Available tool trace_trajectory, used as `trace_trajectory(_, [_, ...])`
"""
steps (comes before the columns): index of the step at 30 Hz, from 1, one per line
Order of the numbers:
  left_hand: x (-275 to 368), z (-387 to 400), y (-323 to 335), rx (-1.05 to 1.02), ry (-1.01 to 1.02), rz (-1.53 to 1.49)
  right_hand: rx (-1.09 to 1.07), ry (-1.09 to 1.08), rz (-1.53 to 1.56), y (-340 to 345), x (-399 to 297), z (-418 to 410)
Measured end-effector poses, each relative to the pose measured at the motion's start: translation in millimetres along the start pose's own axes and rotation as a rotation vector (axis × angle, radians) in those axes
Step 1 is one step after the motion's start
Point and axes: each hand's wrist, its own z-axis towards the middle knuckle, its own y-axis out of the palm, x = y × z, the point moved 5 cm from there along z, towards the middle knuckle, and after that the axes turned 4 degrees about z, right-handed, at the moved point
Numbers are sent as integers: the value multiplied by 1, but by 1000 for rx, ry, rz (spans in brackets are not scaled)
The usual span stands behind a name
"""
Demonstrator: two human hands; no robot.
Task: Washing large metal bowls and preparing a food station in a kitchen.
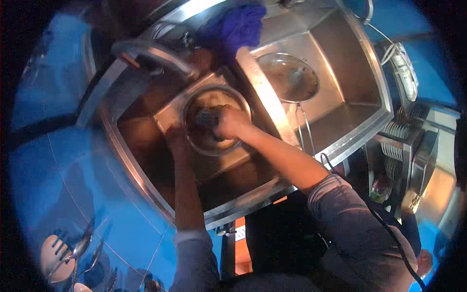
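A round metal bowl (245, 100) stands low in the left basin (146, 135) of a double stainless steel sink. Inside the bowl my right hand (233, 124) is closed around a dark scrubber (208, 118), pressed near the bowl's inner wall. My left hand (177, 135) grips the bowl's left rim; its fingers lie in deep shadow. Past the metal divider (266, 95), a round metal strainer (288, 78) with a long wire handle (305, 127) rests in the right basin (324, 87).
A curved faucet (160, 54) arches over the left basin. Purple cloth (242, 31) hangs at the back. At right are a white power strip (405, 71) and a dish rack (396, 146). Serving utensils (73, 252) hang at lower left, against blue tiles (124, 233).
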Motion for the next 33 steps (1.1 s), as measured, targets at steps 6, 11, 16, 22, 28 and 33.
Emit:
trace_trajectory(6, [97, -64, -15, -62, -305, -453, 148, -300, 333, -44, -27, -36])
trace_trajectory(11, [137, -128, 43, -611, -266, -418, 124, -389, 826, -27, -57, -23])
trace_trajectory(16, [178, -144, 107, -843, 156, -212, -44, -440, 1125, -47, -54, -26])
trace_trajectory(22, [167, -84, 183, -861, -131, -275, 40, -370, 1164, -115, -16, -61])
trace_trajectory(28, [150, -76, 186, -801, -427, -434, 171, -76, 1096, -134, 96, -43])
trace_trajectory(33, [152, -86, 196, -858, -590, -580, 211, -39, 1185, -159, 140, -39])
